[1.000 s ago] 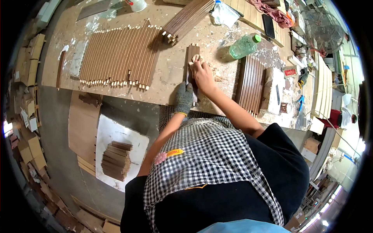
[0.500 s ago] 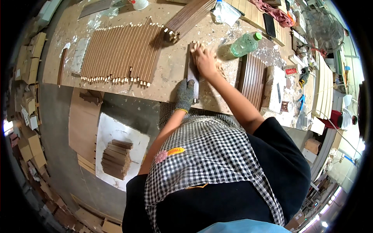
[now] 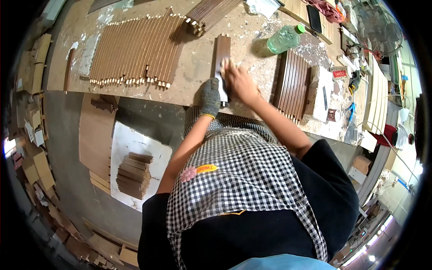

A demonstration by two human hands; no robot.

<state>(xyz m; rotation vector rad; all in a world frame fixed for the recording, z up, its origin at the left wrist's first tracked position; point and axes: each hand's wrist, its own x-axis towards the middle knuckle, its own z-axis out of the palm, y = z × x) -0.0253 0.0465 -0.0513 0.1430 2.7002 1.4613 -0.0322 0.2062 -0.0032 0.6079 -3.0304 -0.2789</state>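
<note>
The gloved left grip [image 3: 209, 97] lies beside the blurred, bare right grip [image 3: 241, 83], forearms [image 3: 284, 125] extended.

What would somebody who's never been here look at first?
Probably the big black-and-white checked apron, in the middle of the picture. Just above it, a grey-gloved left hand and a blurry, bare right hand are at a brown wooden strip. Next might come the wide row of pale-tipped brown strips on the left of the table, and the green-capped bottle right of the hands.
</note>
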